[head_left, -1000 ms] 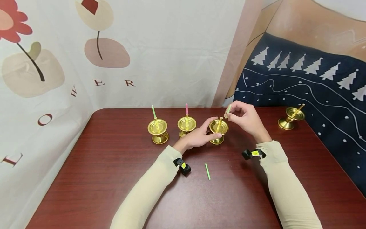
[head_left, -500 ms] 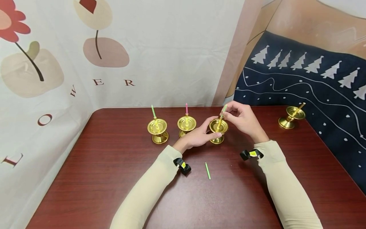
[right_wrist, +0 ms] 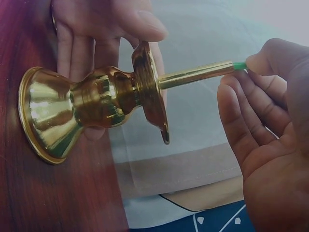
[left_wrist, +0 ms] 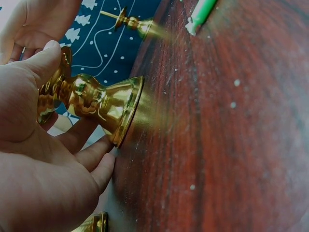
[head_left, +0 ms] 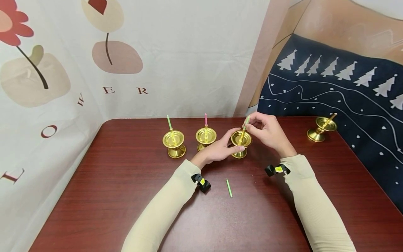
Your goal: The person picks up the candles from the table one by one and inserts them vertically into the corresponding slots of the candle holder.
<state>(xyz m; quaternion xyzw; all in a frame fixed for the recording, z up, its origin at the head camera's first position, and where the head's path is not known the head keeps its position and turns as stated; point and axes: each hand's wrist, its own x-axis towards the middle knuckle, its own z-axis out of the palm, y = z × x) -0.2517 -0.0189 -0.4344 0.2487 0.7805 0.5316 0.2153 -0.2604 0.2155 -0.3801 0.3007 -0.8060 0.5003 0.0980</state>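
A brass candlestick [head_left: 239,153] stands on the table, and my left hand [head_left: 217,148] holds it from the left. In the left wrist view the thumb lies at the dish rim and the fingers pass behind the brass stem [left_wrist: 84,94]. My right hand [head_left: 267,131] pinches a green candle [head_left: 247,120] upright above the same candlestick. The right wrist view shows the green candle [right_wrist: 239,65] at the mouth of the brass tube [right_wrist: 198,74], most of it hidden by the fingers. Another green candle [head_left: 229,188] lies on the table nearer the front.
To the left stand a candlestick [head_left: 176,151] with a green candle [head_left: 169,122] and one [head_left: 201,137] with a pink candle [head_left: 206,119]. A candlestick [head_left: 316,135] without a candle stands far right. Printed cloth [head_left: 189,70] hangs behind the table [head_left: 126,168].
My right hand has moved left, bringing the green candle from beside the candlestick to the top of its tube. Over the last half second both hands stay almost still.
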